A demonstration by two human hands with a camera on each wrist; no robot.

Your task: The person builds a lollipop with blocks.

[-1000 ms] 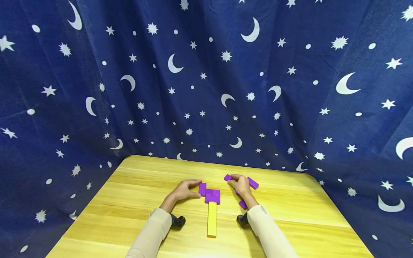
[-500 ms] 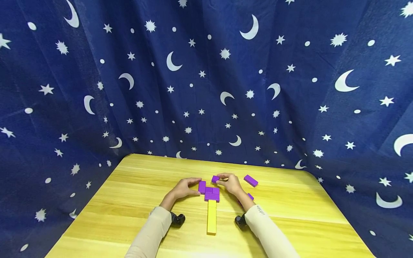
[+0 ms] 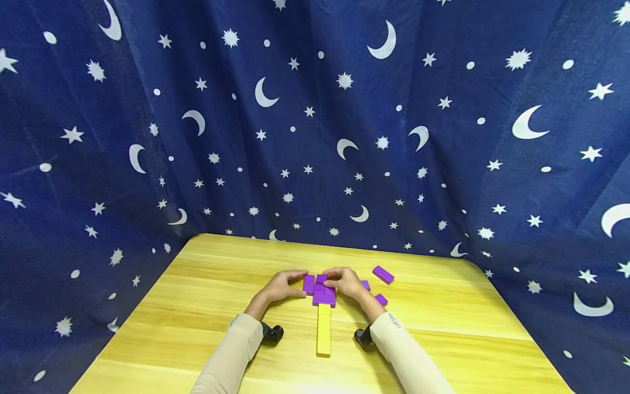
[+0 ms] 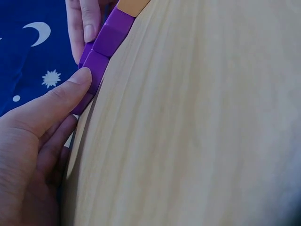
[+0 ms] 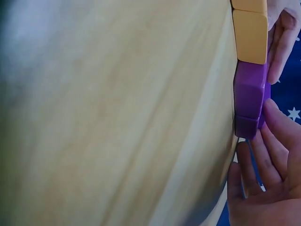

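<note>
Backdrop: dark blue curtain (image 3: 315, 123), white moons and stars all over, filling the far side.
Desk: wood-grained desk (image 3: 236, 257) underneath, carrying every block in play.
Sleeves: two pale sleeves (image 3: 228, 350) reach in, black devices (image 3: 272, 334) at the wrists.
Left hand: here's the left hand (image 3: 280, 288), grip narrow, thumb and finger bracing the left purple block (image 3: 308, 283) at its ends.
Right hand: and the right hand (image 3: 346, 282), grip pinching the small purple block (image 3: 321, 279) at the cluster's far side!
Yellow strip: yellow strip (image 3: 324, 331) runs straight toward the person, its far end against the purple; that stretch looks done.
Purple cluster: purple cluster (image 3: 324, 298) sits tight at the strip's head, the left block alongside; well built up, I'd judge, but unfinished.
Loose blocks: a long purple block (image 3: 383, 274) and two shorter ones (image 3: 381, 299) lie off to the right, one partly behind the hand; probably the pieces left.
Small block: right at the cluster, but whether it's fully seated, I cannot tell.
</note>
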